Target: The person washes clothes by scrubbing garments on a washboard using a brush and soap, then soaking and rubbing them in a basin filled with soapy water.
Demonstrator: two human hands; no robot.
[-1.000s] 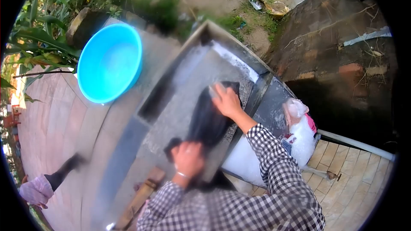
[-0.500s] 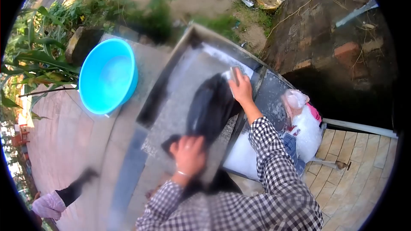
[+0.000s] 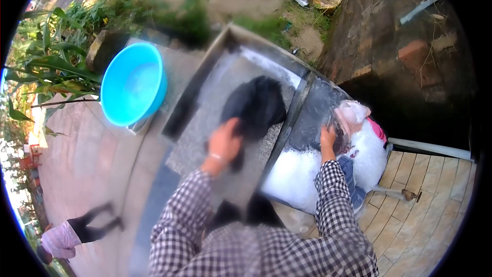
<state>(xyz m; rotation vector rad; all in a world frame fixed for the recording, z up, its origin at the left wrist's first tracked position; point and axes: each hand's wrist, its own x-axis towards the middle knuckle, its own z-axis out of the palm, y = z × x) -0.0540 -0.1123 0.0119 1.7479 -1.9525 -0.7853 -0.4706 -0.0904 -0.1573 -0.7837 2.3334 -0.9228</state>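
While the black cloth [image 3: 259, 105] lies bunched on the wet slab [image 3: 205, 107], 12 o'clock from the wearer, the left hand [image 3: 224, 141] is on its 7 o'clock end, too blurred to tell gripping from pressing, and the right hand [image 3: 328, 137] is at the trough [image 3: 302, 136], 3 o'clock from the left, hold unclear. Reads as mid-wash: suds [image 3: 271, 66] line the slab's 1 o'clock edge, cloth worked but not set aside. Apparently left: other clothes [image 3: 353, 114] in foam [image 3: 294, 179], trough's 3 o'clock side; blue tub [image 3: 130, 84] sits 9 o'clock of the cloth.
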